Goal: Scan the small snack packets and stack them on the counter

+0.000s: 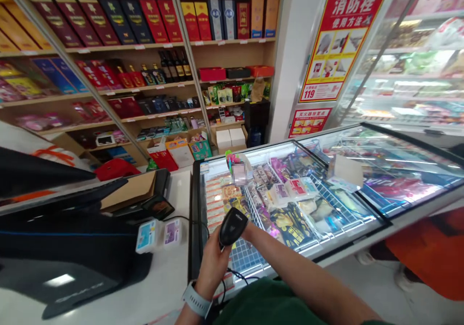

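Observation:
My left hand [213,263], with a grey watch on its wrist, is closed round the handle of a black barcode scanner [232,225]. The scanner's head is raised over the near left corner of a glass-topped chest freezer [362,240]. My right forearm reaches in from the lower right, and my right hand [248,231] lies behind the scanner head with its fingers hidden. Two small sealed cups, one blue [146,236] and one purple [171,232], rest on the white counter [166,276] just left of my hands.
A black till machine [68,247] with a small card reader [157,206] fills the left. The freezer holds ice-cream packs in wire baskets. Wooden shelves [145,88] of boxed bottles line the back wall. Someone in orange [431,257] stands at the lower right.

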Demonstrator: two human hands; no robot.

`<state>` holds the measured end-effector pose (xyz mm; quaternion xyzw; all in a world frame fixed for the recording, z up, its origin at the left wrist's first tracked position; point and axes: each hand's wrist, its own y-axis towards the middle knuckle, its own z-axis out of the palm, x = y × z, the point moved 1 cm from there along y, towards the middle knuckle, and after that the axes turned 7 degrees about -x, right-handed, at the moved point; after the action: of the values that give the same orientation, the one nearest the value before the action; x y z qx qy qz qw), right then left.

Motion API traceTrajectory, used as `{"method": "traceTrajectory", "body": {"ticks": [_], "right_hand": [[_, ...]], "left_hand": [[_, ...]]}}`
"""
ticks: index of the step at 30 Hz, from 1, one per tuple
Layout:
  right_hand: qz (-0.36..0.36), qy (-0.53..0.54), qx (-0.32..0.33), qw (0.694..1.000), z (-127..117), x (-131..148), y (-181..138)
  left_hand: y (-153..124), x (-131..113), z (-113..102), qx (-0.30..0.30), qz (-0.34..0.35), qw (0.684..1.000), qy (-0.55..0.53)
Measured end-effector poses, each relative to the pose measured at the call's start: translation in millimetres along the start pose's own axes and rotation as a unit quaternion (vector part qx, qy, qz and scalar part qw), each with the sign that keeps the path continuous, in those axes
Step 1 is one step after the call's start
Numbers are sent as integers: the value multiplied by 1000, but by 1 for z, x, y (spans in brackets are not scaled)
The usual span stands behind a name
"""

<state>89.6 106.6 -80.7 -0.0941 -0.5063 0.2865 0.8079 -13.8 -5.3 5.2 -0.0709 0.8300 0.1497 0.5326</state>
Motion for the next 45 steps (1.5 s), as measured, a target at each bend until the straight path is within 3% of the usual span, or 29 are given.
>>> {"method": "traceTrajectory", "body": {"ticks": [9,13,17,20,31,39,45], "right_hand": [[24,53,-141,988,-84,18,-23],[35,97,-235,967,-116,32,-35],[35,143,-330,933,-146,54,-39],[34,156,-366,917,-161,68,-33],[30,110,-447,887,-163,78,1],[6,134,-440,888,-163,79,8],[-39,159,-438,884,-163,69,1]], "left_hand": [[-1,-7,32,32,-3,999,-9],[-3,-6,42,50,-10,998,-29],[-7,-4,47,31,-14,999,-18],[-12,1,48,24,-14,1000,1],[-21,44,34,85,-10,996,23],[-15,40,22,53,12,999,-4],[-13,20,9,77,1,997,-16]]}}
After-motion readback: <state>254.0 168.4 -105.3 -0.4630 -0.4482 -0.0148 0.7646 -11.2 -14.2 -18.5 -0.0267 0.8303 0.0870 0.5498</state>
